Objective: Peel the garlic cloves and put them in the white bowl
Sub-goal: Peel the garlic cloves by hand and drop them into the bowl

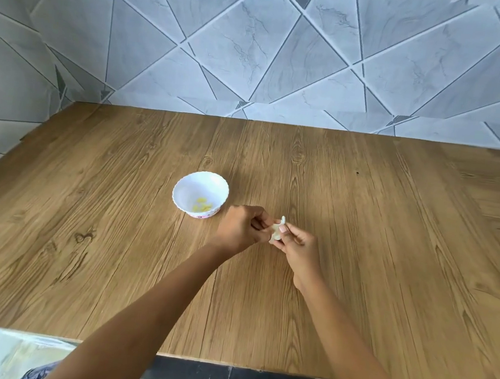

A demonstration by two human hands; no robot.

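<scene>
One tiled wall (257, 51), grey marble-look panels cut by diagonal lines, stands along the far edge and left side of the bench. One wooden bench (361, 232) with a strong grain fills the middle of the view. Its near edge runs across the bottom.

Two bare forearms reach in from the near edge and meet a little left of the bench's centre. The left hand (243, 228) has its fingers curled in, fingertips pinching the left side of one garlic clove (276, 233). The right hand (300, 253) pinches the same clove from the right between thumb and forefinger. The clove is held just above the bench between both hands. Its long axis runs roughly from the near edge toward the far edge, and a pale, thin tip sticks out toward the far edge. Whether that tip is loose skin or the clove itself I cannot tell.

One white bowl (181, 182) with a scalloped rim stands upright just left of the left hand, toward the far-left corner. A pink printed band circles its base, too small to read. Several yellowish peeled cloves (202, 206) lie inside at the bottom, but their exact number is unclear.
</scene>
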